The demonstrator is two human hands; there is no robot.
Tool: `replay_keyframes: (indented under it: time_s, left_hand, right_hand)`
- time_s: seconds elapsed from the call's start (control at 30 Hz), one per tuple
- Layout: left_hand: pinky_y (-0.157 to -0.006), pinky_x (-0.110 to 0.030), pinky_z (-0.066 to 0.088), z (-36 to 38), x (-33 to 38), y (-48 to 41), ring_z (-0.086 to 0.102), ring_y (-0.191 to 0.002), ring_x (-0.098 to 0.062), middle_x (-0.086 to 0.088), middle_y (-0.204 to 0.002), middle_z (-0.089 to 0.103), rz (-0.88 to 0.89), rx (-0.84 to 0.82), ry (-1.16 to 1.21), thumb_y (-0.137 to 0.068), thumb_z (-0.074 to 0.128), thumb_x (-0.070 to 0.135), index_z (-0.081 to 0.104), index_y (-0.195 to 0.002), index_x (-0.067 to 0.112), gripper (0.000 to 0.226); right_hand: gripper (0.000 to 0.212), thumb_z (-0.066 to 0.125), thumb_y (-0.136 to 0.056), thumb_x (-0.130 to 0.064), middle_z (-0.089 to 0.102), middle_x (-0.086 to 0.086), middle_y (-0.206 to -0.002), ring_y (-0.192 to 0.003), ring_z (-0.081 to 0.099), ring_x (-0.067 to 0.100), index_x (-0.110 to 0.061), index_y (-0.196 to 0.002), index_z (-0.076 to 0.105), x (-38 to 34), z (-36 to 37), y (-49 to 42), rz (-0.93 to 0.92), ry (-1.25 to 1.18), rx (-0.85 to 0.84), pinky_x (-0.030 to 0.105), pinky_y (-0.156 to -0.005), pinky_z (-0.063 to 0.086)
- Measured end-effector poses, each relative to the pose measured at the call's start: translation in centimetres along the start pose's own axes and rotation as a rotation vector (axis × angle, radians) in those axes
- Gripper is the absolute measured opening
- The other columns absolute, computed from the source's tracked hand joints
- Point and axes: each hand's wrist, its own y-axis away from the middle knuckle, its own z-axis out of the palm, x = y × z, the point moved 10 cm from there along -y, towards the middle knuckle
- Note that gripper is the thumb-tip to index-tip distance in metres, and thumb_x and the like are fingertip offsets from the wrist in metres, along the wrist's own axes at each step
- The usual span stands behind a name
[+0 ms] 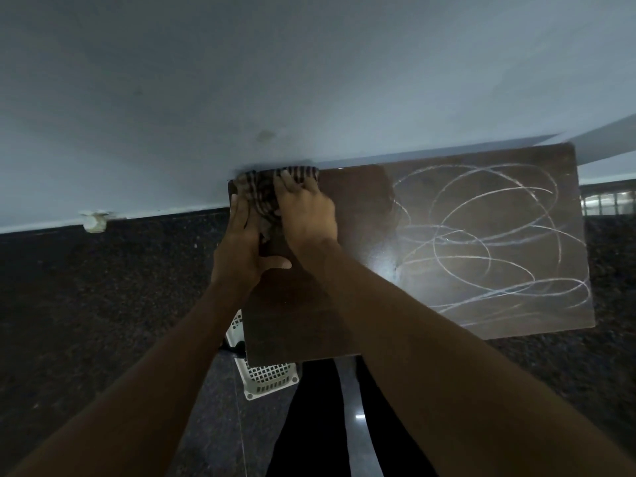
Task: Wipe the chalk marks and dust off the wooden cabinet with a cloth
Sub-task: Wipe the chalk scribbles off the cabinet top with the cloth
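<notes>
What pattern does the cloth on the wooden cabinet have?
Striped, in dark and pale bands. The cloth shows best in the head view, though somewhat blurred.

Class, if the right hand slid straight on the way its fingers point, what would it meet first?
Likely the wall, just behind the cloth under the right hand; depth is unclear.
</notes>
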Motion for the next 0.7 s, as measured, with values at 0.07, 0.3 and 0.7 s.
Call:
replay_keyframes:
  time_s: [0.07, 0.3, 0.7]
  left_hand:
    - [-0.125, -0.041, 0.02, -0.1, -0.3, 0.3, -0.007, -0.158, -0.023, -0.01, -0.171, -0.007, -0.015, 0.017, 0.028, -0.065, 0.091, 0.042, 0.005, -0.162, 0.005, 0.134]
    - [-0.124, -0.034, 0.017, 0.0, -0.5, 0.6, -0.015, -0.157, -0.016, -0.002, -0.169, -0.019, -0.01, 0.002, -0.016, -0.071, 0.083, 0.052, 0.0, -0.162, 0.007, 0.132]
    - [-0.126, -0.04, 0.026, -4.5, -4.3, 1.6, 0.018, -0.156, -0.022, -0.008, -0.169, 0.02, 0.002, 0.177, 0.014, -0.104, 0.056, 0.026, 0.028, -0.159, 0.006, 0.065]
  right_hand:
    - [0.055, 0.059, -0.092, -0.009, 0.045, 0.0, -0.15, -0.131, 0.043, 0.03, -0.018, -0.144, 0.042, 1.8, -0.5, 0.3, -0.019, 0.004, 0.022, 0.042, -0.08, 0.055]
    - [0.05, 0.059, -0.087, 0.0, 0.066, 0.011, -0.116, -0.107, 0.06, 0.035, -0.025, -0.13, 0.057, 13.9, -3.7, 3.5, 0.472, -0.121, 0.229, 0.04, -0.079, 0.054]
    - [0.041, 0.045, -0.099, -0.009, 0.061, 0.006, -0.134, -0.121, 0.051, 0.029, -0.017, -0.14, 0.049, 0.4, -0.5, -1.0, 0.175, -0.04, 0.137, 0.039, -0.089, 0.052]
